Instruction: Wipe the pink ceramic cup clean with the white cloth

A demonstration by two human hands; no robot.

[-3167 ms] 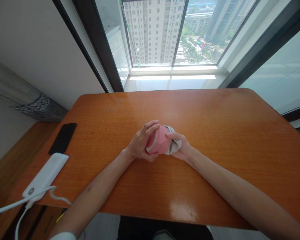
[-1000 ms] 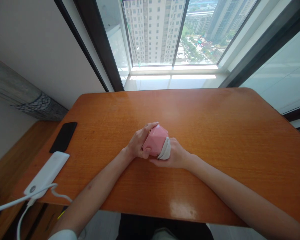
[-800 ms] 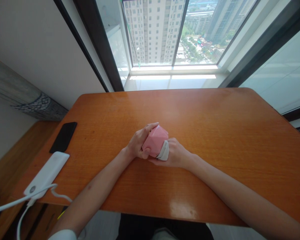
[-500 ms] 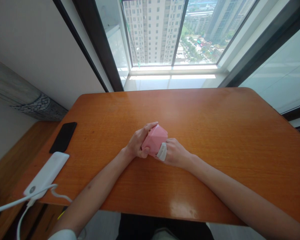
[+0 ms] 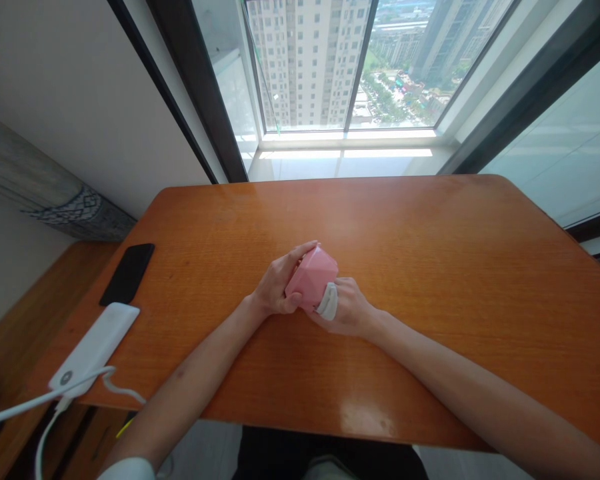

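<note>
Over the middle of the table, my left hand (image 5: pixel 279 283) is closed round a pink faceted object (image 5: pixel 316 275), its thumb on the near side and its fingers along the far left side. The object looks tilted, and its exact kind is unclear. Against its lower right side my right hand (image 5: pixel 350 308) is closed on a folded white cloth or tissue (image 5: pixel 328 301). The white piece touches the pink surface. The right fingertips are hidden behind the cloth and the object.
On the left of the brown wooden table (image 5: pixel 405 247) lie a black phone (image 5: pixel 127 273) and a white power bank (image 5: pixel 95 347). A white cable (image 5: pixel 35 403) runs from the power bank's near end. A window (image 5: pixel 345 73) stands beyond the far table edge.
The pink object has shifted very slightly up and to the right with my left hand. The white piece in my right hand has turned a little against it.
</note>
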